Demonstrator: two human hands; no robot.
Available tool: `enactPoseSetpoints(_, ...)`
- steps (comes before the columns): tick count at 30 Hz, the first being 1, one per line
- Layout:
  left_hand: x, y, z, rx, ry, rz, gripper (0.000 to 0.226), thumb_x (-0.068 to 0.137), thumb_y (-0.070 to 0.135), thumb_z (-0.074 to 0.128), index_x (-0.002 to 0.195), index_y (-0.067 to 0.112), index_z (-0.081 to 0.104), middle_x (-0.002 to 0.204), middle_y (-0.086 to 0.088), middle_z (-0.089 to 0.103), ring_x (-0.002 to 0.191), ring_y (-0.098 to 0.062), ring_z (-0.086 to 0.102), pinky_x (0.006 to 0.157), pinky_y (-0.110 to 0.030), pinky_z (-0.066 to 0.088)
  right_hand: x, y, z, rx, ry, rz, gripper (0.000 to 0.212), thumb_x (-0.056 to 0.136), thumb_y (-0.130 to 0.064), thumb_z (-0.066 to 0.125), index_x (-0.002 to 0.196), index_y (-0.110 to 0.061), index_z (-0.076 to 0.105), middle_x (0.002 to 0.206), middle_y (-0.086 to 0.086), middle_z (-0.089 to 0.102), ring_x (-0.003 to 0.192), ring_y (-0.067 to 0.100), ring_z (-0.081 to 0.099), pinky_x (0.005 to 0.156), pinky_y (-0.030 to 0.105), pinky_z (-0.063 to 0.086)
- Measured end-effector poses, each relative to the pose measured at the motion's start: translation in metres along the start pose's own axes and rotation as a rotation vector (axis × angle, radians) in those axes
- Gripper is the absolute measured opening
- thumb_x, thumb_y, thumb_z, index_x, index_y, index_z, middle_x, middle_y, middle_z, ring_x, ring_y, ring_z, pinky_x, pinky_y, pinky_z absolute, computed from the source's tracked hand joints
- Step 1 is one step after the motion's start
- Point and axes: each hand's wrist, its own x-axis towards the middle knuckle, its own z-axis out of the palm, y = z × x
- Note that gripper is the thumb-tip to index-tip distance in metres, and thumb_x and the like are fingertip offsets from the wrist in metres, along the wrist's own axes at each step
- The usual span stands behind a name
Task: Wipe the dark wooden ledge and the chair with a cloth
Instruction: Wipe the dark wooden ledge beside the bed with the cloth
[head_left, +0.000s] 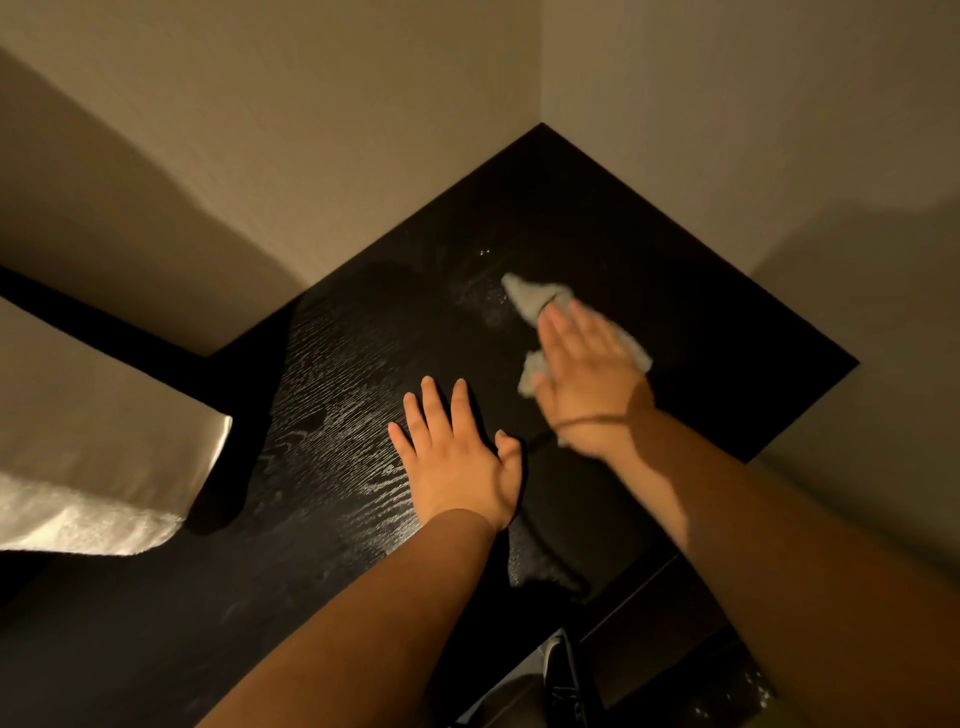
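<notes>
A dark wooden ledge (363, 374) with visible grain fills the corner between two walls. My right hand (582, 374) lies flat, fingers straight, pressing a pale grey cloth (530, 299) onto the ledge towards its far side; the hand is motion-blurred. The cloth sticks out beyond the fingertips and under the palm's edges. My left hand (457, 452) rests flat on the ledge to the left, fingers spread and holding nothing. A damp streak shows on the wood by the cloth. No chair is in view.
Beige walls (363, 130) close the ledge at the back and right. A white towel or bedding corner (93, 499) lies at the left. A lower dark shelf (675, 665) and a shoe (558, 670) show below the ledge's front edge.
</notes>
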Motion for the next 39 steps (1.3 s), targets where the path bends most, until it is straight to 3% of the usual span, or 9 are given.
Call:
enactPoseSetpoints(2, 0.001, 0.000, 0.001, 0.010, -0.009, -0.002, 0.083, 0.088, 0.055, 0.036, 0.164, 0.023, 0.028, 0.174, -0.013, 0.014, 0.160, -0.038, 0.006, 0.128, -0.059, 0.002, -0.024, -0.009, 0.005, 0.001, -0.015, -0.103, 0.078, 0.096, -0.047, 0.031, 0.163, -0.009, 0.025, 0.170, 0.010, 0.022, 0.159, 0.027, 0.013, 0.129, 0.044, 0.010)
enactPoseSetpoints(5, 0.000, -0.001, 0.000, 0.012, -0.009, 0.007, 0.083, 0.088, 0.055, 0.035, 0.164, 0.023, 0.027, 0.174, -0.013, 0.013, 0.160, -0.038, 0.006, 0.128, -0.060, 0.003, -0.015, 0.011, -0.003, -0.032, -0.132, -0.178, 0.082, 0.094, -0.056, 0.018, 0.165, -0.014, 0.013, 0.173, 0.006, 0.012, 0.160, 0.023, 0.005, 0.129, 0.041, 0.004)
enactPoseSetpoints(11, -0.001, -0.001, 0.000, 0.010, 0.010, 0.013, 0.082, 0.088, 0.054, 0.034, 0.163, 0.021, 0.029, 0.173, -0.015, 0.016, 0.160, -0.039, 0.008, 0.128, -0.059, 0.003, 0.052, 0.050, -0.012, -0.030, -0.019, 0.190, 0.077, 0.103, -0.052, 0.024, 0.165, -0.010, 0.008, 0.173, 0.011, 0.007, 0.160, 0.028, 0.002, 0.130, 0.044, 0.005)
enactPoseSetpoints(13, 0.000, 0.000, 0.000, 0.008, 0.002, 0.002, 0.083, 0.087, 0.054, 0.034, 0.163, 0.022, 0.029, 0.174, -0.014, 0.016, 0.160, -0.038, 0.007, 0.128, -0.059, 0.002, 0.048, 0.036, -0.009, 0.010, -0.032, 0.221, 0.079, 0.100, -0.051, 0.023, 0.164, -0.007, 0.008, 0.172, 0.016, 0.009, 0.159, 0.031, 0.004, 0.130, 0.045, 0.005)
enactPoseSetpoints(17, 0.001, 0.000, 0.002, 0.003, -0.003, -0.011, 0.083, 0.087, 0.055, 0.037, 0.164, 0.023, 0.028, 0.174, -0.013, 0.014, 0.160, -0.037, 0.006, 0.128, -0.058, 0.000, -0.008, -0.010, 0.008, 0.047, 0.028, 0.069, 0.082, 0.094, -0.051, 0.032, 0.162, -0.005, 0.024, 0.168, 0.016, 0.025, 0.158, 0.032, 0.016, 0.129, 0.047, 0.013)
enactPoseSetpoints(21, 0.001, -0.001, 0.002, -0.011, -0.010, -0.012, 0.083, 0.088, 0.055, 0.036, 0.164, 0.025, 0.025, 0.175, -0.011, 0.011, 0.161, -0.035, 0.001, 0.129, -0.057, -0.002, -0.006, 0.014, -0.002, -0.023, -0.133, -0.097, 0.086, 0.095, -0.061, 0.029, 0.165, -0.016, 0.008, 0.173, 0.005, 0.008, 0.160, 0.024, 0.002, 0.129, 0.042, 0.005)
enactPoseSetpoints(28, 0.004, 0.002, 0.001, -0.031, -0.029, -0.038, 0.083, 0.086, 0.055, 0.038, 0.164, 0.028, 0.024, 0.176, -0.008, 0.009, 0.161, -0.032, -0.001, 0.128, -0.056, -0.005, 0.054, 0.031, -0.009, -0.024, -0.014, 0.216, 0.086, 0.095, -0.055, 0.014, 0.164, -0.004, 0.010, 0.171, 0.019, 0.012, 0.159, 0.034, 0.007, 0.129, 0.048, 0.008)
enactPoseSetpoints(34, 0.000, -0.002, -0.008, -0.072, -0.071, -0.018, 0.082, 0.088, 0.057, 0.042, 0.164, 0.028, 0.027, 0.175, -0.007, 0.011, 0.162, -0.027, 0.000, 0.129, -0.054, -0.004, -0.011, -0.025, 0.002, 0.008, -0.030, -0.015, 0.084, 0.096, -0.055, 0.021, 0.163, -0.005, 0.016, 0.170, 0.015, 0.018, 0.159, 0.031, 0.009, 0.130, 0.046, 0.006)
enactPoseSetpoints(39, 0.044, -0.034, -0.021, -0.136, 0.055, 0.137, 0.067, 0.086, 0.052, 0.052, 0.144, 0.018, 0.056, 0.151, -0.015, 0.048, 0.138, -0.037, 0.045, 0.118, -0.050, 0.034, 0.033, -0.007, -0.007, -0.050, -0.059, 0.031, 0.089, 0.096, -0.062, 0.022, 0.165, -0.010, 0.005, 0.173, 0.011, 0.006, 0.160, 0.028, -0.001, 0.130, 0.045, 0.002)
